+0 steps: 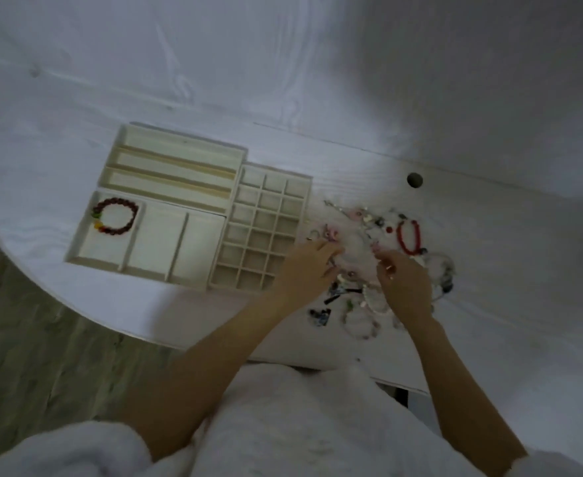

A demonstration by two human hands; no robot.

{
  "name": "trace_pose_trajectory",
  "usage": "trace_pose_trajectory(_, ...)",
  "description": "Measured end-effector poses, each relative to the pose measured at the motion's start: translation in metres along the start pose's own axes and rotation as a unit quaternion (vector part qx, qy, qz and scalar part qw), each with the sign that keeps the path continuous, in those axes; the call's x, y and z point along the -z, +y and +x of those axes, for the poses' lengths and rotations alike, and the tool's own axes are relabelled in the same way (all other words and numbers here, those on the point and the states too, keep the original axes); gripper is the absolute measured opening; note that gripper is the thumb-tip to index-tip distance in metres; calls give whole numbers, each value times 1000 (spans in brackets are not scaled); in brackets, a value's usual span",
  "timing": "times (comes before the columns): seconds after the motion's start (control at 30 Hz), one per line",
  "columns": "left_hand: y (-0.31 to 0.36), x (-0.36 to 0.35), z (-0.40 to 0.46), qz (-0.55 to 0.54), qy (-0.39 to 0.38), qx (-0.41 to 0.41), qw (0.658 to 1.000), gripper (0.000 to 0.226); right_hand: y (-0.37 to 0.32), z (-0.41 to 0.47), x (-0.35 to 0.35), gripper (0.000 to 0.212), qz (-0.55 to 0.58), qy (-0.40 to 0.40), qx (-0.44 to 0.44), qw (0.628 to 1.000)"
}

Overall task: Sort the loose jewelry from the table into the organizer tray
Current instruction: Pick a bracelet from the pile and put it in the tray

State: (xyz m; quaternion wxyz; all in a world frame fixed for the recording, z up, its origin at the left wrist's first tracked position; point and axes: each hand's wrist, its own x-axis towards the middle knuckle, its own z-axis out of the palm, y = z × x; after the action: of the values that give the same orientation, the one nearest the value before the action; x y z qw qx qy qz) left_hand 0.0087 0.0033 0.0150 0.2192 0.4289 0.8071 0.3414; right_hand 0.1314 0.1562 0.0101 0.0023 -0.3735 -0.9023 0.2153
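White desk [489, 270] is carrying the cream organizer tray [186, 215] at left, with a dark beaded bracelet [115, 215] lying in one compartment. Loose jewelry [369, 256] is lying scattered beside the tray, under and around both hands. Left hand [305, 270] and right hand [405, 282] are reaching into the pile with fingers curled, though what each is pinching is too blurred to tell.

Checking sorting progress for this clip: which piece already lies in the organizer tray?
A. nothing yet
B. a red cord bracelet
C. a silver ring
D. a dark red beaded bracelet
D: the dark red beaded bracelet lies in the left compartment of the organizer tray, while its other compartments look empty.
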Motion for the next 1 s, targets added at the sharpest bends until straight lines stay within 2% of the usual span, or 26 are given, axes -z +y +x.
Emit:
trace_pose_trajectory(0.1,18,-34,28,98,-37,10,994,36,19,19,-4,25,0,-20,30,999)
trace_pose_trajectory(0.2,17,-52,40,191,-44,72,978,34,12,42,-8,20,-26,11,133,991)
trace_pose_trajectory(0.3,18,-57,43,196,-21,136,971,33,13,65,-17,16,-85,26,211,973)
trace_pose_trajectory(0.5,22,-57,48,234,-8,178,956,47,20,74,-28,4,-137,-15,253,958)
trace_pose_trajectory(0.6,23,-60,54,230,22,216,949,44,22,69,-20,6,-49,-11,262,964)
trace_pose_trajectory(0.73,23,-61,53,224,47,200,953,36,9,49,9,9,120,-69,224,965)
trace_pose_trajectory(0.8,23,-62,49,119,76,162,977,29,0,39,26,10,179,-69,221,956)
trace_pose_trajectory(0.87,26,-59,43,-50,133,116,983,12,-7,32,42,9,235,-45,209,948)
trace_pose_trajectory(0.93,37,-48,35,-241,163,151,945,7,-14,29,56,5,305,-33,166,937)
trace_pose_trajectory(1.0,50,-34,27,-434,121,220,865,20,-24,25,67,14,372,-59,116,919)
